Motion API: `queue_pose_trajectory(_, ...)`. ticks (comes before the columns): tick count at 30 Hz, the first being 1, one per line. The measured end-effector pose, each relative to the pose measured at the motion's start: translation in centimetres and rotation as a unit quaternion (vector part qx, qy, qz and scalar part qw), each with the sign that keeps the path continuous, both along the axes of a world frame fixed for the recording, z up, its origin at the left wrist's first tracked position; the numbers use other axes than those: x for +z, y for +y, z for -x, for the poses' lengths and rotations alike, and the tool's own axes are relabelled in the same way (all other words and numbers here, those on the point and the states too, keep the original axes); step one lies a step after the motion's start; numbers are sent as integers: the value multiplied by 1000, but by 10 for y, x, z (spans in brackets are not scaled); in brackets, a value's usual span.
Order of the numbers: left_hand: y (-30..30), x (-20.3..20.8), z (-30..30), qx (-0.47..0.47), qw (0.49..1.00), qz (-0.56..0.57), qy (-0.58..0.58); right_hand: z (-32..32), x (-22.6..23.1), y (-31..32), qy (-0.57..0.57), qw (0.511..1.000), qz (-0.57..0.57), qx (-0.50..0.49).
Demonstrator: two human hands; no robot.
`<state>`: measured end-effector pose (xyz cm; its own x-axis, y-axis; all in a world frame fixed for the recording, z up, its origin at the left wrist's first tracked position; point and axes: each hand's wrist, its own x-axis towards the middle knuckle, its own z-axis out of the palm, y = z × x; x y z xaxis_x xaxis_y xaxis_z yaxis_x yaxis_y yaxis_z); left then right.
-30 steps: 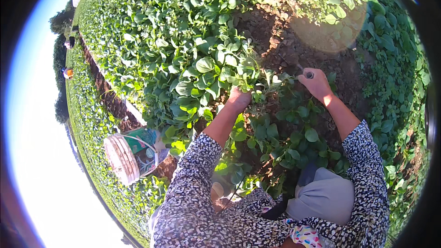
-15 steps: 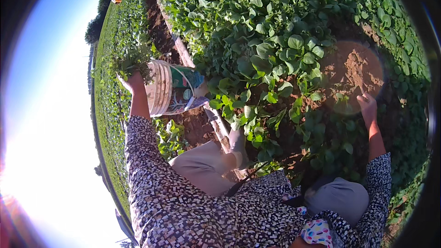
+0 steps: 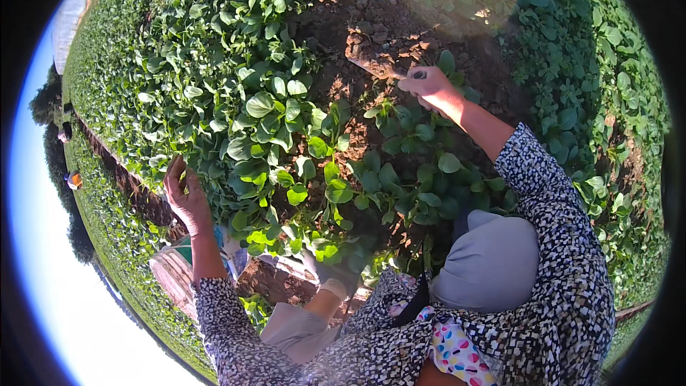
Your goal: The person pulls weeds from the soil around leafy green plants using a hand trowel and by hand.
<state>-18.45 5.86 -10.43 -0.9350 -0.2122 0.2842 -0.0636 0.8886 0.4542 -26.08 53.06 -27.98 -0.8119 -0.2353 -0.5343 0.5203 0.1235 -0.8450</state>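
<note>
My right hand [image 3: 426, 87] is closed round the handle of a small hand trowel [image 3: 379, 66]. Its soil-coloured blade lies against the broken brown soil [image 3: 343, 18] between leafy green plants. My left hand [image 3: 187, 196] hovers at the edge of the broad-leaved plants [image 3: 261, 105], fingers apart, with nothing visible in it. Below that wrist, partly covered by my forearm, is a white plastic bucket [image 3: 170, 275] with green and blue on its side. What the bucket holds cannot be seen.
My bent knees, in grey trousers [image 3: 486, 261], are low among the plants. A pale strip [image 3: 286, 264] runs along the bed's edge near my foot. Dense green rows spread left and right. Far left, a person in orange [image 3: 74, 181] is in the field.
My left hand has let go of a bunch of greens at the bucket and moved over to the plants. The view has turned; the trowel is still in my right hand.
</note>
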Motion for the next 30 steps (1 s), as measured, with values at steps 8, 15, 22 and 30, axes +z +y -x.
queue_pose_trajectory(8, 207, -157, 129, -219, 891, 192, -349, 3, 21, -36, 213, 940, -207, 170)
queue_pose_trajectory(15, 195, -221, 164, -163, 860, 352, -331, 38, -5, -76, 172, 943, -204, 200)
queue_pose_trajectory(22, 172, -207, 177, -129, 875, 326, -333, 26, -20, -84, 268, 895, -235, 269)
queue_pose_trajectory(30, 180, -209, 181, -156, 885, 313, -308, 38, -7, -95, 173, 930, -233, 226)
